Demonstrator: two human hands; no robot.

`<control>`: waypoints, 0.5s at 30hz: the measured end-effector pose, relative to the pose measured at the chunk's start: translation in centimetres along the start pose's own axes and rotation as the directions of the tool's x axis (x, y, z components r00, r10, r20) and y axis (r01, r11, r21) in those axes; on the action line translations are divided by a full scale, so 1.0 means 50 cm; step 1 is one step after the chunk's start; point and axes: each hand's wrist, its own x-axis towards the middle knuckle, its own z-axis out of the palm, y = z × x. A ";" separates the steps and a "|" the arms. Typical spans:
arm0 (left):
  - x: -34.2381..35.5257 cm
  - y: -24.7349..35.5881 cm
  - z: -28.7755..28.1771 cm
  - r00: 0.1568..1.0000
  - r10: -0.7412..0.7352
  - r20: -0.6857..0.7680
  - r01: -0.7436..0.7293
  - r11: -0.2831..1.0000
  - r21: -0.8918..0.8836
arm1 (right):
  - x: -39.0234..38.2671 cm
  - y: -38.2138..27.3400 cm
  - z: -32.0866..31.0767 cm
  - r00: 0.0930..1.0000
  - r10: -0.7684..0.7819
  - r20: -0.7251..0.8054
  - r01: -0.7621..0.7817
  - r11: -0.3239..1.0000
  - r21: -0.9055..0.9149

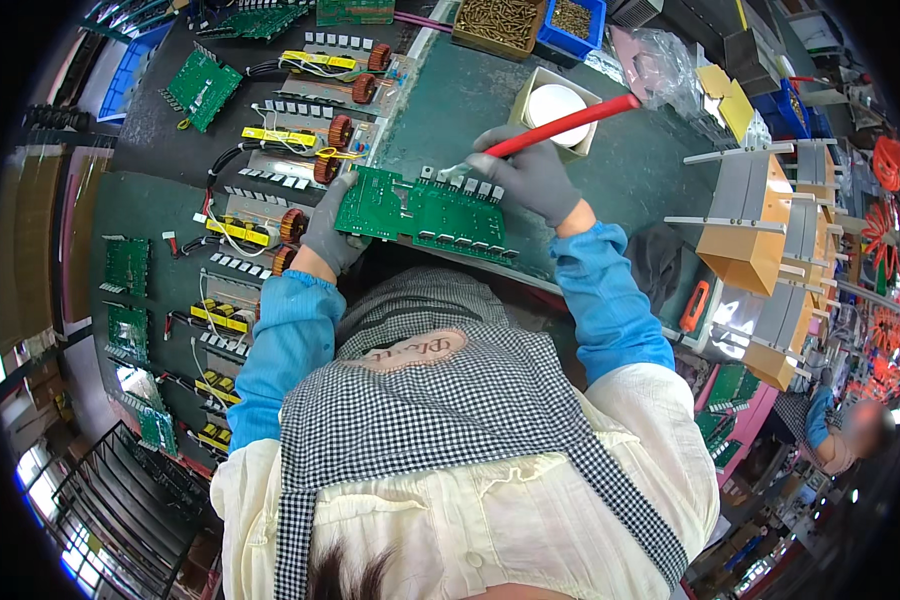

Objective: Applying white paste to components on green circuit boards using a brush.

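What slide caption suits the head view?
Gloved left hand holds a green circuit board; the right hand holds a red-handled tool over the components along its far edge.

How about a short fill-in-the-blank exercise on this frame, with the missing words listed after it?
1. The right hand holds a long tool whose handle is coloured ____.
2. The left hand, holding the green circuit board, wears a glove coloured ____.
3. Seen from the person, the tool's tip is nearer the board's ____ long edge.

Missing words: red; grey; far.
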 end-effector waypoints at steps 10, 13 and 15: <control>-0.034 0.008 0.047 0.999 0.029 -0.013 -0.029 1.000 -0.004 | 0.012 -0.003 0.011 0.993 0.002 0.121 -0.007 0.999 0.035; -0.021 0.006 0.031 0.999 0.028 -0.029 -0.028 1.000 -0.010 | 0.016 0.015 0.028 0.997 -0.076 0.012 0.077 0.988 -0.137; 0.002 0.008 -0.005 0.999 0.020 0.030 -0.021 0.999 0.026 | 0.020 -0.002 0.017 0.998 -0.065 -0.011 0.063 0.994 -0.089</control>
